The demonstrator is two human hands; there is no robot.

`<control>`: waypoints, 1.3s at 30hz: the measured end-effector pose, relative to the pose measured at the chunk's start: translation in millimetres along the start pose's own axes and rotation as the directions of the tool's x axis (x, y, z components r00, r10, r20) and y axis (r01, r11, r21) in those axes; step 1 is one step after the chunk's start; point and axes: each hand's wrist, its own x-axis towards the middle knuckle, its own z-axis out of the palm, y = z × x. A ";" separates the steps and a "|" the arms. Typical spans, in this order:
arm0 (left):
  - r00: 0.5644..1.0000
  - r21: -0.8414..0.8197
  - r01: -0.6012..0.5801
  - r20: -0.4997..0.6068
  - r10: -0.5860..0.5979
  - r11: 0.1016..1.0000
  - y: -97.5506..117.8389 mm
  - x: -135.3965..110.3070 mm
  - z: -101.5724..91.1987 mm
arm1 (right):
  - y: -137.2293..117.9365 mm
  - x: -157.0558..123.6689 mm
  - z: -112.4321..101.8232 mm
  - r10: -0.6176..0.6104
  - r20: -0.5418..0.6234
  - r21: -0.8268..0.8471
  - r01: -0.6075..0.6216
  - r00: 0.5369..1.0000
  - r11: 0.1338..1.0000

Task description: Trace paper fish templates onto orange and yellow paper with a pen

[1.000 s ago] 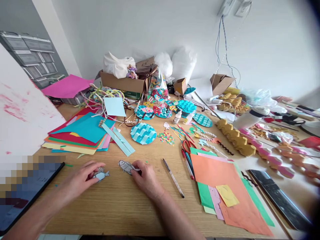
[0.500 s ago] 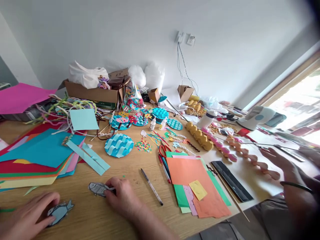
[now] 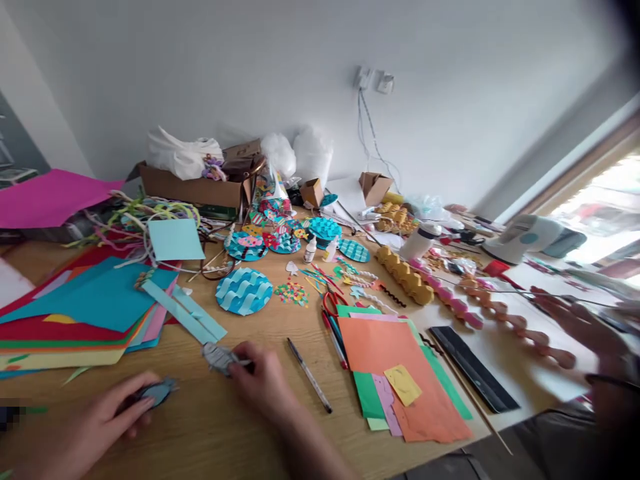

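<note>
My left hand (image 3: 117, 413) pinches a blue-grey paper fish (image 3: 161, 392) between thumb and fingers, just over the wooden table (image 3: 200, 440). Another paper fish (image 3: 219, 359), light grey with dark drawn lines, is gripped at one end by my right hand (image 3: 263, 380). The two cutouts are a short way apart. Right of that hand lies a pen (image 3: 309, 375). Beyond the hands are a round blue wave-patterned disc (image 3: 244, 291) and light blue paper strips (image 3: 185, 310).
Coloured paper sheets (image 3: 90, 293) are stacked at the left. Orange paper (image 3: 385, 347), red-handled scissors (image 3: 331, 303) and a dark flat bar (image 3: 473, 367) lie to the right. A co-worker's hand (image 3: 575, 320) is at the far right. Glue bottles (image 3: 310, 250) and boxes stand farther back.
My left hand has moved right and lifted its fish off the table. My right hand, with the grey fish, has shifted slightly right and up. The whole view has shifted a little.
</note>
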 end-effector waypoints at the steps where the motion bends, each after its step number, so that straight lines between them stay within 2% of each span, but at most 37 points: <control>1: 0.997 -0.033 0.018 0.076 -0.015 0.999 15.2 -0.3 -1.1 | -1.5 -0.1 -4.5 -0.003 -0.034 0.028 0.004 0.999 1.000; 3: 0.993 -0.042 0.002 0.122 0.003 0.999 42.6 0.7 -3.2 | -5.9 -1.8 -14.4 -0.039 -0.073 0.076 0.044 0.997 0.996; 5: 0.990 -0.034 -0.058 0.129 0.062 0.998 61.6 4.0 -3.6 | -11.3 -5.7 -23.2 -0.083 -0.039 0.065 0.085 0.996 0.994; 10: 0.969 0.030 -0.207 0.142 0.201 0.978 78.9 10.3 7.9 | -17.6 -17.2 -27.0 -0.163 0.087 -0.151 0.175 0.983 0.973; 15: 0.937 -0.001 -0.298 0.189 0.293 0.955 82.0 6.9 24.7 | -8.5 -19.4 -16.7 -0.076 0.188 -0.378 0.143 0.979 0.915; 21: 0.929 -0.013 -0.325 0.184 0.322 0.945 68.3 0.5 37.9 | -4.4 -19.1 -9.5 0.048 0.206 -0.550 0.075 0.977 0.832; 26: 0.915 0.041 -0.387 0.144 0.377 0.921 66.4 -1.3 45.9 | -8.1 -22.1 -0.4 0.059 0.220 -0.580 0.081 0.974 0.811; 29: 0.906 0.128 -0.417 0.136 0.401 0.900 72.5 -1.0 44.9 | -9.0 -24.0 1.5 0.089 0.138 -0.552 0.002 0.986 0.834; 32: 0.890 0.142 -0.451 0.140 0.433 0.881 76.3 -1.3 44.3 | -5.6 -26.3 0.9 0.014 0.077 -0.540 0.030 0.997 0.841; 36: 0.844 0.154 -0.535 0.072 0.531 0.831 74.6 -1.1 50.9 | 3.4 -30.3 2.0 -0.162 0.173 -0.587 0.234 0.972 0.775; 39: 0.830 0.224 -0.550 0.040 0.557 0.804 70.7 0.8 57.4 | 7.7 -32.1 4.9 -0.160 0.197 -0.672 0.252 0.967 0.696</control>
